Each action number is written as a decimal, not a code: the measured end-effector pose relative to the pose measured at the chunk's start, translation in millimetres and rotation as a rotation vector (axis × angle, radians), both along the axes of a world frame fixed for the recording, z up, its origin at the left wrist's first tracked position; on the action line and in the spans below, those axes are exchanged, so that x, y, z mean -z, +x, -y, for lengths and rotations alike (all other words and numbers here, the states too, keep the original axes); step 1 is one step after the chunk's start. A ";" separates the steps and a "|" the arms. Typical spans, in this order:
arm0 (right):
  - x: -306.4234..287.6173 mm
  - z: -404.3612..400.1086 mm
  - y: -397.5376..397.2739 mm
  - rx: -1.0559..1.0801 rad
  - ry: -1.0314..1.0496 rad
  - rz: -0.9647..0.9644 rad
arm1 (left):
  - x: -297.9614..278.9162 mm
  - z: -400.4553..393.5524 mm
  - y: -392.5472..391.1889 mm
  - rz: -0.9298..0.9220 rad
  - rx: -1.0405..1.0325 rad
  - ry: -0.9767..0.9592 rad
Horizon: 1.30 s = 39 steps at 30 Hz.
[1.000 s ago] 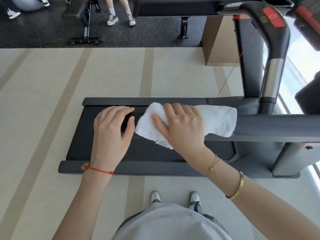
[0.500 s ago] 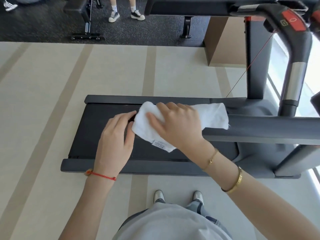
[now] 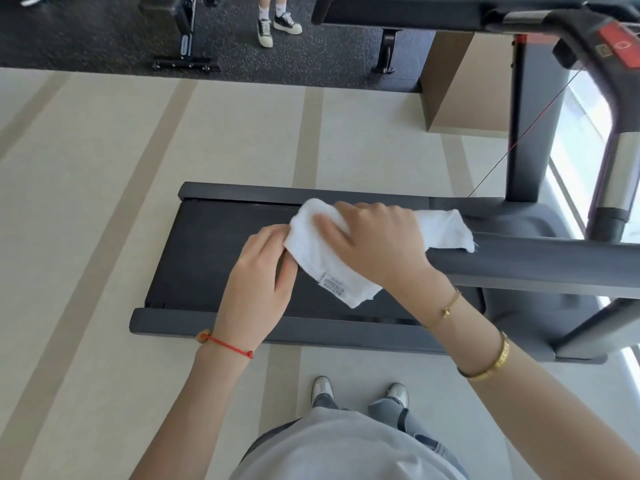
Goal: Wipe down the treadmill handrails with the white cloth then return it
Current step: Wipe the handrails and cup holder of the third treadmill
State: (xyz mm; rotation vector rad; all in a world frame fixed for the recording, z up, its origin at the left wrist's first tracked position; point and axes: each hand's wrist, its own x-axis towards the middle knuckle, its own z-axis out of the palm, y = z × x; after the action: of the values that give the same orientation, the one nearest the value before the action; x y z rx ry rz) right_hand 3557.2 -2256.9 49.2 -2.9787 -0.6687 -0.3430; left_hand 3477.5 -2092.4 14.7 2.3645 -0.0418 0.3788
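The white cloth point(image 3: 349, 251) lies draped over the near treadmill handrail point(image 3: 540, 265), at its left end. The right hand point(image 3: 377, 244) presses on top of it, fingers curled over the cloth, while the left hand point(image 3: 259, 289) pinches the cloth's left edge just beside it.

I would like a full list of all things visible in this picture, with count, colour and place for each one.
white cloth: one, white, draped over near handrail end
handrail: one, grey, right of centre
treadmill belt: one, black, centre
console handle: one, black and silver, right edge
weight bench: one, black, top left
another person's shoes: two, black and white, top
left hand: pinches the cloth's left edge
right hand: grips cloth around the handrail
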 end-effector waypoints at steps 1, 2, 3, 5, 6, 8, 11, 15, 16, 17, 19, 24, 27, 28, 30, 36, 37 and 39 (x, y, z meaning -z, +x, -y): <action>-0.3 2.5 -2.8 -0.017 0.029 0.026 | -0.6 -0.3 -0.2 -0.004 -0.001 -0.002; -0.4 9.0 -6.4 -0.045 0.078 0.065 | -1.4 -0.5 -0.5 -0.006 0.002 -0.003; 0.7 18.8 -9.8 -0.089 0.118 0.113 | -2.0 -0.3 -0.5 -0.008 0.006 -0.004; 2.6 42.3 -13.4 -0.137 0.136 0.165 | -3.5 0.2 -0.8 -0.013 0.007 -0.006; 2.1 54.6 -12.5 -0.114 0.131 0.161 | -3.6 1.0 -0.7 -0.013 0.002 -0.009; -1.4 67.5 -7.4 0.011 0.133 0.111 | -2.9 2.1 -0.7 -0.012 -0.010 -0.010; -4.8 54.3 12.5 0.097 0.089 -0.066 | -2.7 5.1 -0.6 -0.011 -0.017 -0.019; -6.5 11.0 25.3 -0.064 0.069 -0.221 | -3.3 7.7 -3.1 -0.026 -0.027 -0.024; -4.9 9.3 22.1 -0.082 0.054 -0.190 | -3.5 8.0 -3.4 -0.029 -0.031 -0.029; -3.1 12.9 17.8 -0.093 0.038 -0.133 | -3.6 8.0 -3.6 -0.031 -0.030 -0.036; 0.4 29.3 6.2 -0.140 0.044 -0.005 | -2.9 8.5 -4.6 -0.031 -0.028 -0.042; 3.0 70.2 -1.0 -0.132 0.099 0.102 | -3.9 10.4 -4.8 -0.030 -0.042 -0.034; -1.4 57.5 13.8 0.054 0.081 -0.010 | -4.6 9.7 -4.1 -0.029 -0.038 -0.021; -0.9 45.8 17.4 0.078 0.079 -0.029 | -4.6 9.7 -4.2 -0.032 -0.036 -0.017; 2.4 19.9 15.7 0.043 0.051 0.000 | -4.4 9.7 -4.5 -0.042 -0.038 -0.013; 14.4 23.1 -4.6 -0.046 0.234 0.335 | -11.3 14.6 -3.0 -0.023 -0.020 -0.034; 16.5 29.0 -6.4 -0.061 0.239 0.359 | -13.7 17.6 -1.7 -0.013 -0.006 -0.022; 21.0 40.6 -8.7 -0.053 0.238 0.409 | -17.3 25.2 1.5 0.008 0.016 0.021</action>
State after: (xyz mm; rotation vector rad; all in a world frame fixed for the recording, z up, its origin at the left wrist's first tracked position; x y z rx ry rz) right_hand 3548.5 -2297.5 28.2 -2.6765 -0.6798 -0.9703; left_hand 3479.0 -2117.6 32.0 2.3815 -0.0687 0.3819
